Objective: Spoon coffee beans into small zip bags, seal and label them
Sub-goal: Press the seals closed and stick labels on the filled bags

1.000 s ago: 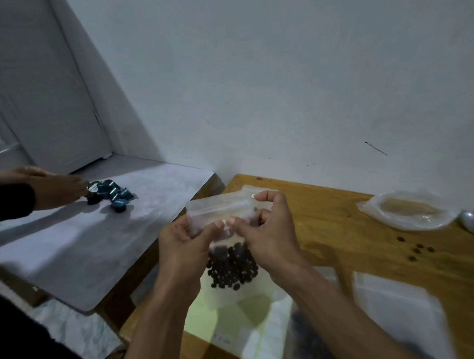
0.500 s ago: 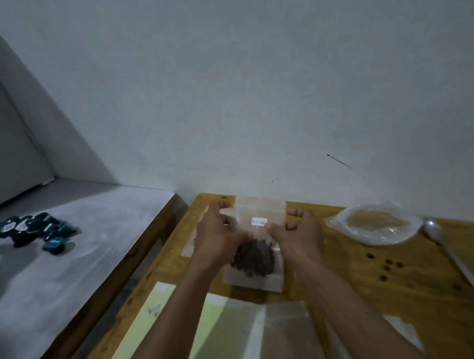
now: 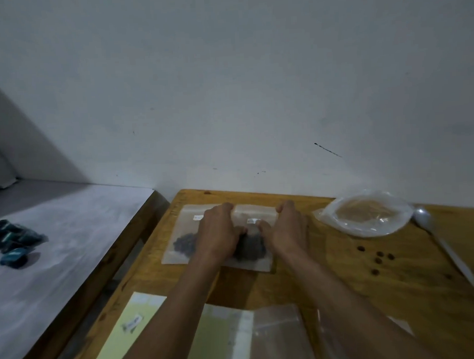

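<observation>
1. Setting down a small clear zip bag w/ dark coffee beans on the yellowish wooden table; both hands on it, bag lying near the far edge by the wall
2. Left hand – fingers curled over bag's top-left edge, thumb on its face; looks like a pinch. Right hand – same on the right side, thumb near the small white label
3. Done so far, by the look: this bag is filled and labelled; seal prob closed but strip too blurred to confirm. A second clear zip bag of beans, also w/ a label, lies just beside it on the left, partly under the left hand
4. Left to do, judging: more bags. Empty clear bags and pale yellow-green label sheet wait at near edge; crumpled clear plastic bean pouch at right looks about empty; white plastic spoon beside it
5. A few loose beans scattered betw pouch and spoon
6. Room: bare wood betw the hands and near-edge sheets, also right of hands. Wall close behind; table's left edge near the second bag. Grey side surface w/ teal capsules well apart at left
</observation>
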Available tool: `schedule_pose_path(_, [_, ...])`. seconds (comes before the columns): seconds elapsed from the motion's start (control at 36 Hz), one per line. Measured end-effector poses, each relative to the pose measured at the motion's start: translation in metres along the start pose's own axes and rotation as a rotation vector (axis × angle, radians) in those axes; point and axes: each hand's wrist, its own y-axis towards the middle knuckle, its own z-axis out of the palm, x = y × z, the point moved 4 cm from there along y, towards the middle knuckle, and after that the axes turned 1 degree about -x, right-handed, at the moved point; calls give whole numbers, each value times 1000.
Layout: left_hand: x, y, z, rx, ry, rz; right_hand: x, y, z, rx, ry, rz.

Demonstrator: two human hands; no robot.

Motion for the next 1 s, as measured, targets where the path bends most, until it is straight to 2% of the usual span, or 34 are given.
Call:
schedule_pose_path(0.22, [-9,-27,-22,-75,-33,70,10,-26,-27,108,-68,-143])
schedule_pose_path(0.36, [-5,-71,-48,5,-110,82,12,-75,-59,425,-61,-218])
schedule_pose_path(0.53, [3,-137,-56,169,-70,110,-4,-110,-76,574,-459,-368])
schedule_pose_path(0.61, [3,-157,-49,211,-2,104,-6,-119,-75,607,-546,-411])
schedule_pose_path(0.69, [5,-167,-44,189,70,66,-5,-124,-72,597,-568,-427])
schedule_pose_path(0.81, [8,-173,-40,171,83,55,-6,-124,-70,597,-488,-420])
schedule_pose_path(0.89, [11,-176,-42,142,10,18,-4,-126,-72,578,-334,-433])
schedule_pose_path(0.94, [11,-180,-49,111,-201,-73,1,-127,-78,577,-198,-446])
schedule_pose_path(1.0, [12,-184,-57,108,-535,-196,8,-130,-84,588,-21,-433])
